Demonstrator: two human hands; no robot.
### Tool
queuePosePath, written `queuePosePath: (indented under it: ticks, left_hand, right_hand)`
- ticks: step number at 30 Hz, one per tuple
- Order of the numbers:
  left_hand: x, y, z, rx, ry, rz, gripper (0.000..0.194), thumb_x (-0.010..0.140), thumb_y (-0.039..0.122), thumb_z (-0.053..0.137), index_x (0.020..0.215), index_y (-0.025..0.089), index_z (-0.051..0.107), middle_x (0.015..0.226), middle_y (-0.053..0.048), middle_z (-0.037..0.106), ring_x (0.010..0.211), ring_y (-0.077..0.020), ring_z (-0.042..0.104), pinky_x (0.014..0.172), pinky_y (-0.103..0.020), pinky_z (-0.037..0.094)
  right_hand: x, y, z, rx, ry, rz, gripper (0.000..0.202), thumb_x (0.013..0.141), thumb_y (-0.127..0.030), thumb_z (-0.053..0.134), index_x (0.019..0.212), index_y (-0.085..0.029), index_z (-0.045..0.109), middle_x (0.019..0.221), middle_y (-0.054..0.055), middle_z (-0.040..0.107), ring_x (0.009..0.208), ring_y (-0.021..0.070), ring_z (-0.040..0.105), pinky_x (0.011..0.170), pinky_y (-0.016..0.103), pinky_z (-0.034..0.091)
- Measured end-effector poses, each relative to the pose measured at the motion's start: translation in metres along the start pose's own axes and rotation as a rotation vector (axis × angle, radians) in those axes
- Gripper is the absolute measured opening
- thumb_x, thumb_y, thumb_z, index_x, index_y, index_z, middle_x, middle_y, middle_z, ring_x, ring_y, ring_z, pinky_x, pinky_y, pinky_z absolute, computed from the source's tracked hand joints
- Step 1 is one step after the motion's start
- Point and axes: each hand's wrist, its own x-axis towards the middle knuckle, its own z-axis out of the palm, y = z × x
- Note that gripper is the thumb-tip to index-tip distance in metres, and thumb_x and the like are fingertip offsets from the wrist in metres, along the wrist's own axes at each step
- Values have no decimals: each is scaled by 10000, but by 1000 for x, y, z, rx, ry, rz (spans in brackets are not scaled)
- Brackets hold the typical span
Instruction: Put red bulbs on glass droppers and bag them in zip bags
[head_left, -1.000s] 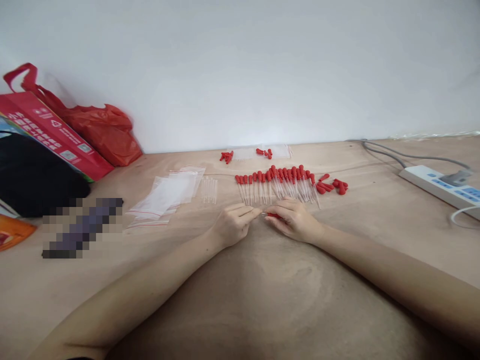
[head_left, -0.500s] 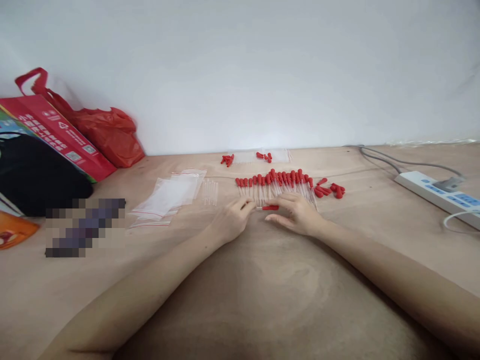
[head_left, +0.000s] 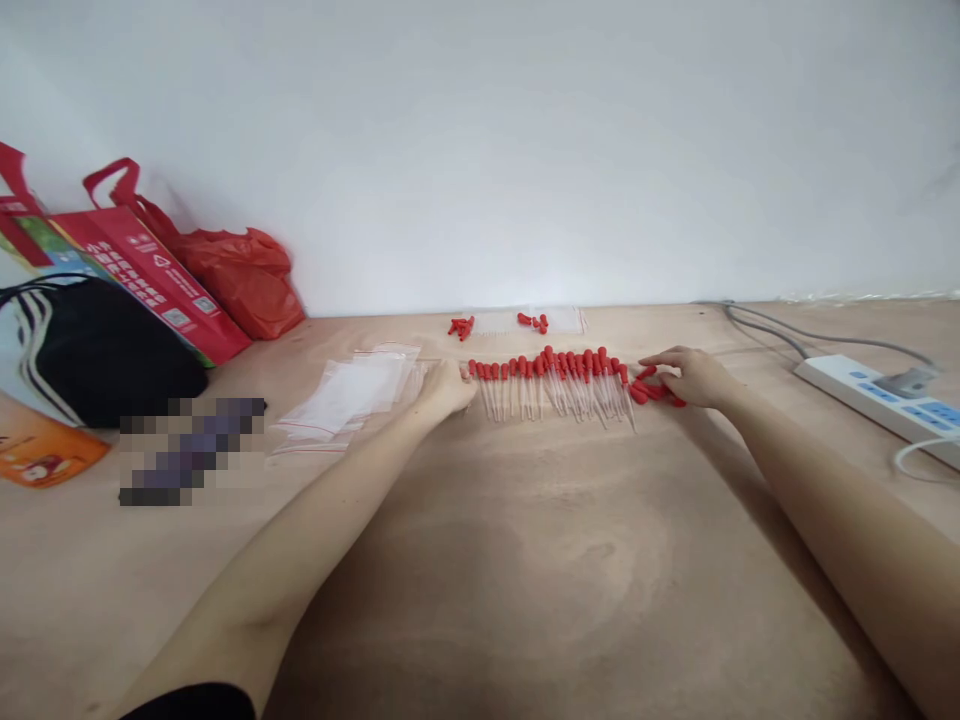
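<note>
My left hand (head_left: 448,390) is at the left end of a row of glass droppers (head_left: 551,375). Its fingers are closed on a dropper with a red rubber bulb (head_left: 472,368), whose tube the hand mostly hides. The row lies side by side, red bulbs toward the wall and clear tubes pointing at me. Past its right end, my right hand (head_left: 691,377) reaches over a small pile of loose red rubber bulbs (head_left: 640,393), thumb and fingers apart. Part of that pile is covered by the hand.
Clear zip bags (head_left: 345,395) lie to the left of the row. Behind it rests another zip bag (head_left: 495,321) with red bulbs (head_left: 461,327) beside it. A power strip (head_left: 885,400) with cables is at right. Shopping bags (head_left: 150,270) and a black bag (head_left: 112,350) stand at left.
My hands have parted from the middle, where they held a red-bulbed dropper. The left went to the row's left end with it; the right moved to the loose bulbs. The view shifted slightly.
</note>
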Motion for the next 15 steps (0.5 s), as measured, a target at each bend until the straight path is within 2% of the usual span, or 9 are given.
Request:
queuePosePath:
  ticks: [2,6,11,15]
  left_hand:
    - [0,4,4,30,8,10,124,645,153,564,756,137,616,660,-53,647,683,-187,619,624,-253,442]
    - [1,3,4,79,4,38,134,678,200,568,785,144,624,702,-62,653,694,-184,624,636,-247,447]
    - [6,-15,-12,197,57,4,128,708,199,530,760,150,637,778,-87,659,792,-222,617,704,-279,452]
    - [5,-26,-18,306,100,-25,210,737,261,517,850,129,634,941,-155,632,913,-284,584,761,-339,450]
  right_hand:
    - [0,-1,1,11,-48,1,353,674,-140,459,942,-218,674,997,65,618,832,202,579,719,297,442]
    - [1,-9,-2,-11,-58,52,354,658,-148,466,922,-232,686,923,60,628,739,177,586,682,280,445]
    - [1,-13,-2,-1,-17,39,252,644,-181,508,795,-233,703,827,50,629,667,161,578,662,279,446]
    - [2,-13,0,37,-3,105,153,645,-214,533,698,-206,676,740,39,639,630,163,576,598,275,440]
